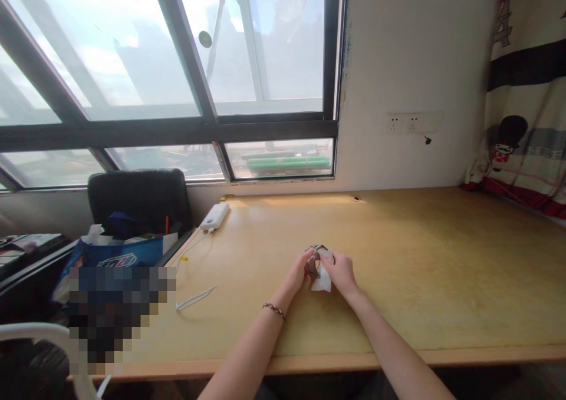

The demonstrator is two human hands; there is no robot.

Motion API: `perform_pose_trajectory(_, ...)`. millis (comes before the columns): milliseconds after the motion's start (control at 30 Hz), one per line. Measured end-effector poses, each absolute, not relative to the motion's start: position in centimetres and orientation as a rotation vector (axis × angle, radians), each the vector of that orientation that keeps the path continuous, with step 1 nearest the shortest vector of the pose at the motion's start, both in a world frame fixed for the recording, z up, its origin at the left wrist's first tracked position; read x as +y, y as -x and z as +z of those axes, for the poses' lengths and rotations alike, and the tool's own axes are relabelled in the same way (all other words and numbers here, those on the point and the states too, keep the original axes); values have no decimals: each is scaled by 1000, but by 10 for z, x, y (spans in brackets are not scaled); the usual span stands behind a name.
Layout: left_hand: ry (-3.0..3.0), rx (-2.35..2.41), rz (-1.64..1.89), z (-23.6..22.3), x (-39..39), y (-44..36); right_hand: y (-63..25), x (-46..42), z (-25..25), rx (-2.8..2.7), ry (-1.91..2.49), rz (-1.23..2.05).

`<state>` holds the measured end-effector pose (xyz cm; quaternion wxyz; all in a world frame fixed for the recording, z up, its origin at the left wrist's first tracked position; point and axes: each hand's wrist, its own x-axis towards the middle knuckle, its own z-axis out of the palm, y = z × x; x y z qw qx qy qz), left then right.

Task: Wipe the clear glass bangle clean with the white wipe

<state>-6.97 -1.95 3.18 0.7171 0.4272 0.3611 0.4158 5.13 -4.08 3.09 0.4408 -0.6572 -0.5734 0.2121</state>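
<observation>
Over the middle of the table, my left hand [299, 271] is wrapped round the left side of a small round brown-grey object [313, 267] with a hollow middle. Its exact kind is too small to make out. My right hand [343, 274] is closed on a white tissue [323, 281], pressing it against the object's right side. The tissue's lower end hangs down below the fingers. Both hands are close together, with the object between them, and they partly cover it. A braided bracelet [275, 311] circles my left wrist.
The wooden table [442, 270] stretches out to the right. At its left edge lie a white power bank [215, 217] and a white cable [194, 298]. Beyond that edge stand a blue bag [119, 255] and a black chair [139, 197]. A window and wall border the back.
</observation>
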Motion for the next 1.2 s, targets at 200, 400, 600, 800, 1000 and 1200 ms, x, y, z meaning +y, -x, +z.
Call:
perform_pose_trajectory(200,-911,698,982,33,-21,64,-55,-39,28,-1430,1670,372)
perform_pose_trajectory(400,-1264,749,1199,35,-21,62,-53,-35,18,-1254,1692,741)
perform_pose_trajectory(600,-1269,879,1221,34,-16,69,-46,-37,17,-1396,1635,853)
perform_pose_trajectory(800,-1419,840,1041,36,-18,71,-58,-39,27,-1678,1756,384)
perform_pose_trajectory(1000,-1331,826,742,28,-13,77,-59,-54,38,-1908,1534,120)
perform_pose_trajectory(1200,-1435,814,940,31,-18,72,-58,-57,45,-1768,1407,205)
